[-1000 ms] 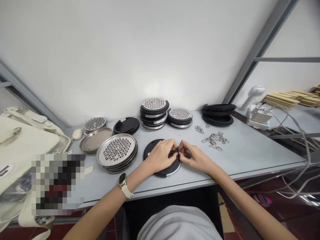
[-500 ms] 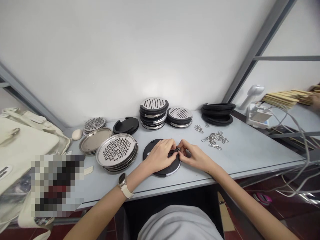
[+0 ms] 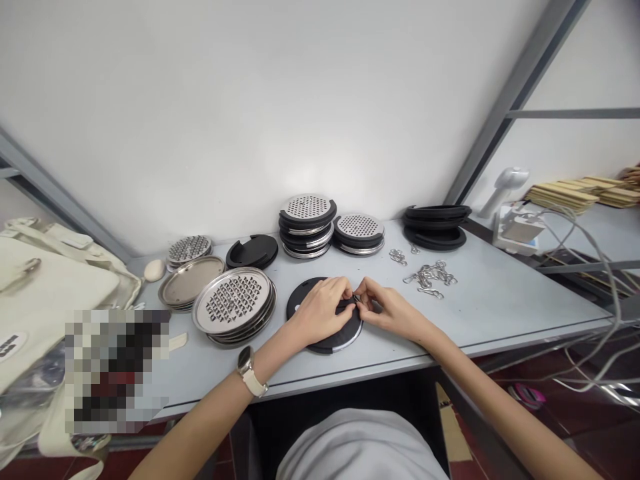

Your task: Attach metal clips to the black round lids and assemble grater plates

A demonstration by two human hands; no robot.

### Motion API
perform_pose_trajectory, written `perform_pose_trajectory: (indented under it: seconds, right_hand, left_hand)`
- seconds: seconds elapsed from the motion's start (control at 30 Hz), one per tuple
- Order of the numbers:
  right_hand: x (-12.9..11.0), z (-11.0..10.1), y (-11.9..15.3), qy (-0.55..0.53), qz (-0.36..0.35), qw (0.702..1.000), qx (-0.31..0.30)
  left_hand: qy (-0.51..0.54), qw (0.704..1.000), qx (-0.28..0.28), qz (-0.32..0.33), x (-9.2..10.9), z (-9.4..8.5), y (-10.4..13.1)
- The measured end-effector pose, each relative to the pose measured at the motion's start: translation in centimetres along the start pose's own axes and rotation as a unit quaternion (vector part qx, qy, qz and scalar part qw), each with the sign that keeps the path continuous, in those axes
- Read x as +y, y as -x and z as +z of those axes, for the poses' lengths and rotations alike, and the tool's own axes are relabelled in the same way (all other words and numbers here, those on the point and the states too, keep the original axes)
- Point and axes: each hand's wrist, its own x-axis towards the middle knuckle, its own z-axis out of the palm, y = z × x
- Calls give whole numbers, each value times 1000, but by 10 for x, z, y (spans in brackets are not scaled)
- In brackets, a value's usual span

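Note:
A black round disc [image 3: 303,288] with a bright metal rim along its near right side lies on the table in front of me. My left hand [image 3: 325,307] rests over it, thumb and fingers pinched near its right edge. Facing it, my right hand [image 3: 387,309] is also pinched closed. The fingertips of both hands meet around a small dark piece [image 3: 356,299], too covered to identify. Bent metal wire clips [image 3: 434,275] lie loose to the right of my right hand. Left of the disc stands a stack of round metal grater plates [image 3: 233,305].
At the back stand a stack of black-rimmed grater discs [image 3: 307,220], a lower stack [image 3: 359,230] and black round holders [image 3: 435,230]. Plain metal plates [image 3: 193,280] sit at left near a cream bag [image 3: 60,273]. Cables [image 3: 607,293] hang at the right edge.
Both hands keep nearly the same pinch over the disc. Another person's hand by the wooden strips at far right has gone out of view.

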Motion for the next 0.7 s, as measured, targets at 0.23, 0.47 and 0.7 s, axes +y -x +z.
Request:
perform_pose_trajectory:
  seconds: [0.23,0.47,0.7]
  right_hand:
    - [1,0,0,-10,6,1000,-3]
    - [4,-1,1,-19,1,1000,-14]
    - [4,-1,0,-21,7,1000,-15]
  left_hand:
    - [-4,1000,2,6,-1,1,0]
    - [-9,1000,1,-1,-2,2,0]
    - [-9,1000,5,-3,-2,3,0]
